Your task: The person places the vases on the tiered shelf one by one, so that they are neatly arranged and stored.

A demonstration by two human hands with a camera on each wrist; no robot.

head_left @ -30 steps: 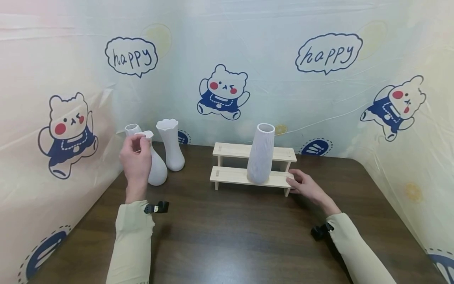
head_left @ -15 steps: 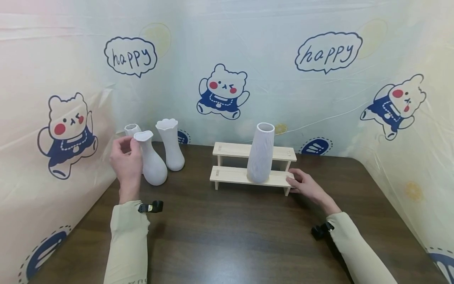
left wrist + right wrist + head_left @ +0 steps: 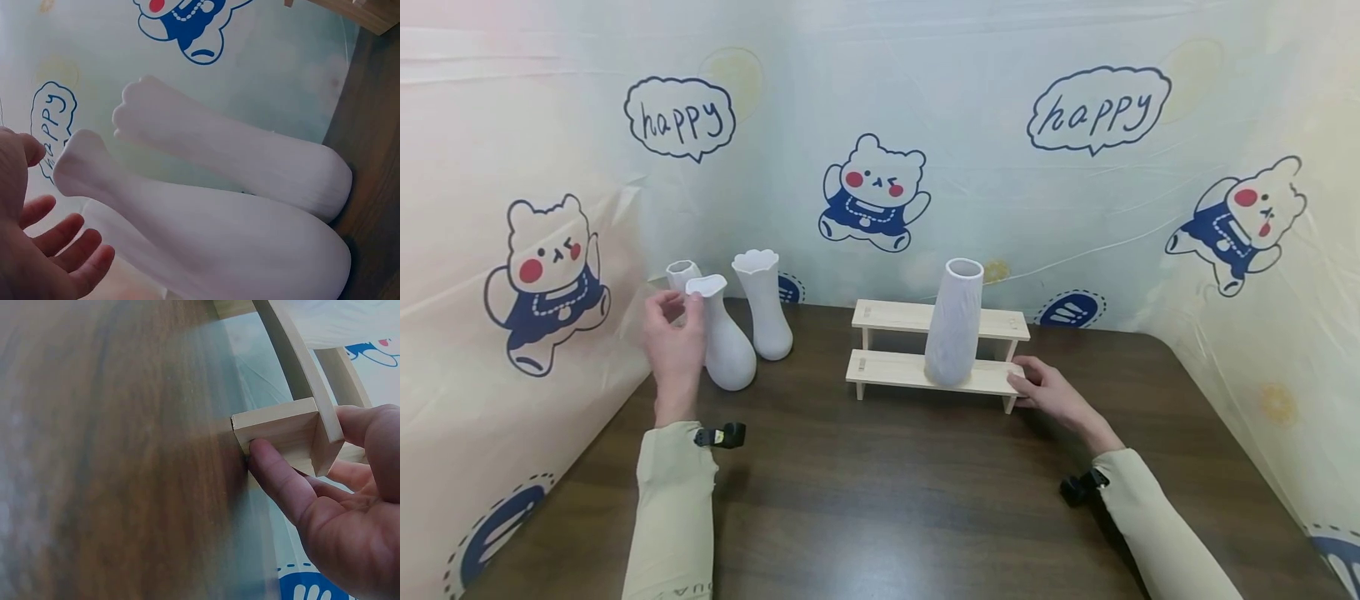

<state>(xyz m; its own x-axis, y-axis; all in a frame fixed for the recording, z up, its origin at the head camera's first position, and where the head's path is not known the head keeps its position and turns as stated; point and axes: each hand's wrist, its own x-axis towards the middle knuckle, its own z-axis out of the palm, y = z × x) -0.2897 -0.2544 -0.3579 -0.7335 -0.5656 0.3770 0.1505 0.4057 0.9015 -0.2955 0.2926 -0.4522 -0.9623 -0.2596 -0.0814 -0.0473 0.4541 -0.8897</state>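
My left hand (image 3: 676,348) is at the neck of a white round-bellied vase (image 3: 728,354) with a flared lip. In the left wrist view, the thumb and loosely bent fingers stand apart, with no vase held between them. Behind that vase are a white vase with a scalloped rim (image 3: 767,315) and another white vase (image 3: 682,272), mostly hidden. My right hand (image 3: 1052,393) grips the right end of a two-step wooden stand (image 3: 883,368), thumb on the lower shelf. The right wrist view shows one finger against its leg (image 3: 284,428). A textured white vase (image 3: 955,333) stands on the lower step.
The stand and the vases are on a dark brown wooden table (image 3: 880,500). A printed curtain (image 3: 977,192) with bear drawings hangs close behind the table and along both sides.
My left hand has moved left and slightly down, off the flared vase's lip, leaving that vase standing on the table. The right hand keeps its hold on the stand.
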